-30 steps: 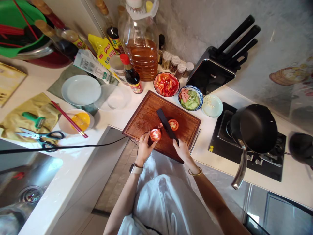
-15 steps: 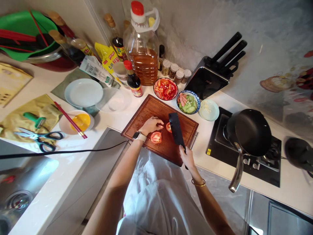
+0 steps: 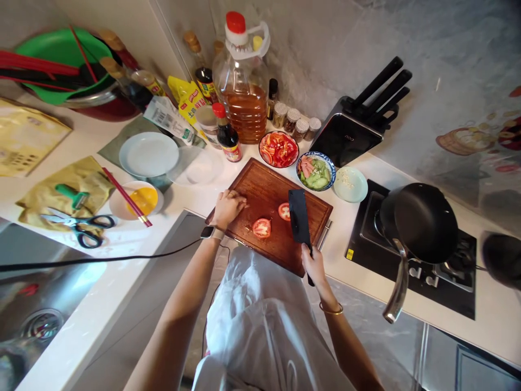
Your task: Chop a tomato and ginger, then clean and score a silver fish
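Sink [image 3: 81, 298]: shiny metal basin, at far left.
Scissors [image 3: 81, 225]: blades spread, dark loops, lying half on a crumpled yellow cloth [image 3: 30, 209].
Egg bowl [image 3: 122, 210]: pale, round, yellow liquid inside, red chopsticks [image 3: 127, 196] laid across its rim.
Left grip [image 3: 228, 209]: fingers loosely curled over the cutting board's left end, apart from both tomato halves; whether anything sits under the fingertips I cannot tell.
Cutting board [image 3: 264, 187]: reddish-brown wood, damp sheen, grooved along its border; its near edge runs beside the person's pale garment [image 3: 260, 320]. Bare grain spreads behind the tomato, giving the left side most room.
Near tomato half [image 3: 261, 228]: cut face up, red flesh with pale core, juicy, mid-board towards the front edge.
Far tomato half [image 3: 284, 212]: also showing its cut face, smaller in view, its right side hidden by the blade.
Cleaver [image 3: 299, 214]: broad, matte black, rectangular, pointing away over the board; contact with the wood is unclear.
Right grip [image 3: 313, 263]: closed round the cleaver's handle, at the board's right front corner.
Pale dish [image 3: 358, 190]: shallow, round, whitish bits inside, on the smooth white bench [image 3: 340, 244].
Pan [image 3: 425, 222]: deep, black, on the stove [image 3: 358, 244], its metal handle jutting past the front edge.
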The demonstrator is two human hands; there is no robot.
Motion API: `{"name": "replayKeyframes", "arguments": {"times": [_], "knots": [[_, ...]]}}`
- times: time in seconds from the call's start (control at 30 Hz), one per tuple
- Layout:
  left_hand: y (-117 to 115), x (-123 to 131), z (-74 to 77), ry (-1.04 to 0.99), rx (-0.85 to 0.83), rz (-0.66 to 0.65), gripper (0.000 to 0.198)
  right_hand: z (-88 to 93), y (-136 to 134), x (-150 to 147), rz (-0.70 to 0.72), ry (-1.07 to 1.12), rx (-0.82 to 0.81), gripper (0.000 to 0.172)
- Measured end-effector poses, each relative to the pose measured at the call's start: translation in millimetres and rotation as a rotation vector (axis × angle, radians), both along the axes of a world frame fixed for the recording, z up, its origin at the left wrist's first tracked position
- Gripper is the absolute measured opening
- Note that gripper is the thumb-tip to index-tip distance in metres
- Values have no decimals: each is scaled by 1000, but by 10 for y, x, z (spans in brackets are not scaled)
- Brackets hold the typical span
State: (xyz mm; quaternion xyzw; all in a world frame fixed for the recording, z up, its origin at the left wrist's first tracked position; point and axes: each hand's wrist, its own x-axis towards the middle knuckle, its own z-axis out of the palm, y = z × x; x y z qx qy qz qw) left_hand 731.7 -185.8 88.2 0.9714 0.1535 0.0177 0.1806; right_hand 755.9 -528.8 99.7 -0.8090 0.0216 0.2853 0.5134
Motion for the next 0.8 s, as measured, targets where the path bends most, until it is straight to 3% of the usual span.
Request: {"name": "replayKeyframes", "arguments": {"times": [0.1,0.23,0.33,0.43,0.6,0.7,0.8], "knots": [[-123,-134,74,-93,-46,95,33,5,12,-4,52,-44,-80,42],[-539,-109,222,-156,-227,-10,27,38,44,-12,157,-148,-204,42],[-825,33,328,-48,-234,-80,23,61,75,-20,214,-197,-256,43],[-974,189,400,165,-161,-58,19,65,86,-30,225,-217,-284,43],[-922,269,439,398,-159,121,25,68,64,-57,211,-215,-296,44],[-765,163,414,396,-226,194,22,76,99,-82,212,-260,-322,46],[-601,-17,353,352,-394,234,17,68,216,-99,218,-330,-327,47]]}}
